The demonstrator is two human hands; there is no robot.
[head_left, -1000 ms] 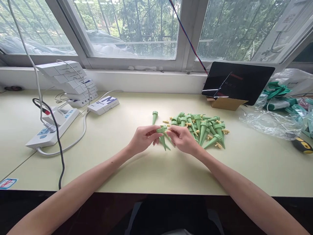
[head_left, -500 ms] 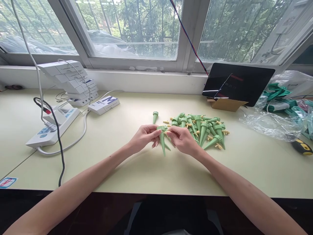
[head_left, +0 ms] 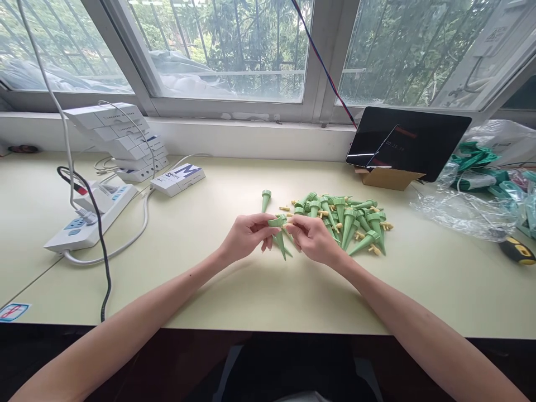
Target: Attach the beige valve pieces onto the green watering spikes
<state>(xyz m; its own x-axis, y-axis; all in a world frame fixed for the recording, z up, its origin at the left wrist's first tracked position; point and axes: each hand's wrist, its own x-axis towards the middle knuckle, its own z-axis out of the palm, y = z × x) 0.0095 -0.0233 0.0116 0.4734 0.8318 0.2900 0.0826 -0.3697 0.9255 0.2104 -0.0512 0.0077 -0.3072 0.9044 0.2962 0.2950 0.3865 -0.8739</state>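
Note:
In front of me, my left hand (head_left: 249, 237) is closed around the capped top of a green plastic watering spike (head_left: 280, 241), whose point angles down toward me. My right hand (head_left: 312, 239) pinches a small yellow valve piece (head_left: 287, 225) against the side of that cap; the fingers hide most of it. Partly covered by the held one, another green spike lies behind it. A single green spike (head_left: 266, 200) lies just beyond my left hand. Right beside my right hand is a pile of green spikes (head_left: 348, 220) with yellow valve pieces among them.
On the left are a white power strip (head_left: 90, 218) with cables, stacked white boxes (head_left: 125, 139) and one separate box (head_left: 178, 180). A tablet (head_left: 408, 142) leans on a cardboard stand (head_left: 389, 178). Clear plastic wrap (head_left: 464, 215) and a yellow-black tool handle (head_left: 518, 250) lie at right.
The held spike has tilted, its cap turning more toward me and its tip rising a little. Both hands stay in nearly the same place.

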